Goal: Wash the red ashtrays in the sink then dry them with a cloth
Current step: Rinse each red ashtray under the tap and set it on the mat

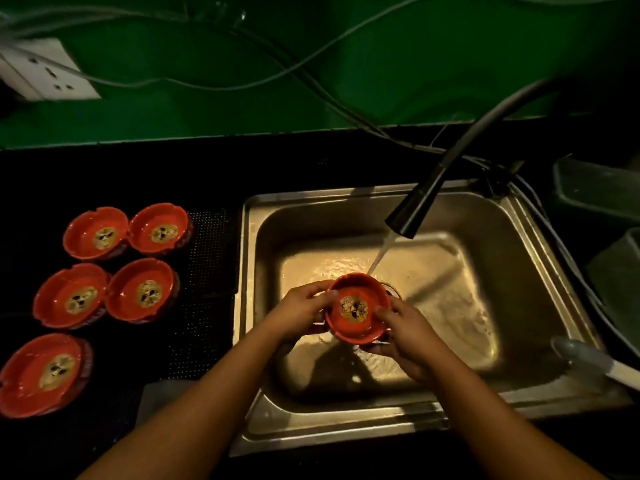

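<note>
A red ashtray (356, 325) with a gold emblem in its middle hangs over the steel sink (512, 258). My left hand (301, 311) grips its left rim, and my right hand (403, 336) holds its right side, thumb on the inner wall. Water runs from the black faucet (414, 207) and lands just behind the ashtray's far rim. Several more red ashtrays (140, 289) sit face up on the dark counter at the left. No cloth can be made out for certain.
A white wall socket (41, 72) and loose cables hang on the green wall behind. Greenish plastic containers (595, 188) stand right of the sink. A pale handle (588, 358) juts over the sink's right front edge. A pale flat object (162, 396) lies on the counter near my left forearm.
</note>
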A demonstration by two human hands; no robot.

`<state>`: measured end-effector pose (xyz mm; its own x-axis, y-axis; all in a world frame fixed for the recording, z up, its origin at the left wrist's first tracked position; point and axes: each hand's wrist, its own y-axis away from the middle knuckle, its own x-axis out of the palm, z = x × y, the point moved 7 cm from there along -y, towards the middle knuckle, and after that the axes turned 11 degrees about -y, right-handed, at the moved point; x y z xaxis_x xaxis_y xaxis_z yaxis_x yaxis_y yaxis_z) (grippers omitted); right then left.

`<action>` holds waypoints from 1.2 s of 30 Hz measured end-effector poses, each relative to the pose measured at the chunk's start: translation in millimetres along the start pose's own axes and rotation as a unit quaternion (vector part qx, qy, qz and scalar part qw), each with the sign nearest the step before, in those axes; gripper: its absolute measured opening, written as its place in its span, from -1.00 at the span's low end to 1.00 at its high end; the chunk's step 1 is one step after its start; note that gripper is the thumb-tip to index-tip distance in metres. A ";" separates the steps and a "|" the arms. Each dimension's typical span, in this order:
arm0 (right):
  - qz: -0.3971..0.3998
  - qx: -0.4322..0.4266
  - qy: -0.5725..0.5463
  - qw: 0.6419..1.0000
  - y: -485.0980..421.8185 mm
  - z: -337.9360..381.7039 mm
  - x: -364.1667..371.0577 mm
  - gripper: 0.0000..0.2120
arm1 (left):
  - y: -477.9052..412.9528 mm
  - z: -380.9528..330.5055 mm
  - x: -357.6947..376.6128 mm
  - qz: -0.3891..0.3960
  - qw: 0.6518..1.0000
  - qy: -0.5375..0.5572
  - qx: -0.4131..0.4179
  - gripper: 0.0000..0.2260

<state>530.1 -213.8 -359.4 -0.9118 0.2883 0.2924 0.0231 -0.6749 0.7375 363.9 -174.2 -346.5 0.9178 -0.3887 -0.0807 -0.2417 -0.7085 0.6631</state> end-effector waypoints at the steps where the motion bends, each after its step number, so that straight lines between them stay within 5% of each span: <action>1: -0.012 0.008 -0.011 1.000 -6.7 2.0 -9.3 -0.73 | -6.8 3.0 3.4 0.002 1.000 0.024 -0.011 -0.71; 7: -0.039 0.035 -0.030 0.998 -47.5 20.9 -16.4 -0.74 | -36.3 33.6 -2.1 -0.064 0.985 0.131 -0.095 -0.60; 25: 0.030 0.082 0.028 0.996 -66.1 6.6 -29.4 -0.71 | -62.6 51.9 13.8 -0.044 0.982 0.127 -0.132 -0.66; 29: 0.022 -0.047 0.169 0.984 -71.2 27.0 -20.4 -0.68 | -67.0 46.3 25.3 -0.027 0.978 0.154 -0.137 -0.65; 33: 0.049 -0.221 0.396 0.890 -57.5 44.1 4.3 -0.52 | -75.0 49.2 33.7 0.012 0.949 0.269 -0.165 -0.43; 35: 0.071 -0.258 0.388 0.882 -52.7 43.8 11.7 -0.50 | -77.0 45.2 33.8 0.015 0.945 0.284 -0.161 -0.42; 36: 0.067 -0.267 0.323 0.906 -52.2 46.5 11.0 -0.53 | -76.6 39.5 34.5 0.016 0.951 0.274 -0.145 -0.43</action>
<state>537.9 -143.8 -366.3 -0.9691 -0.1611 -0.1869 0.1063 -0.9562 0.2728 401.7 -156.6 -429.4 0.9567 0.0143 0.2907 -0.2489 -0.4779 0.8424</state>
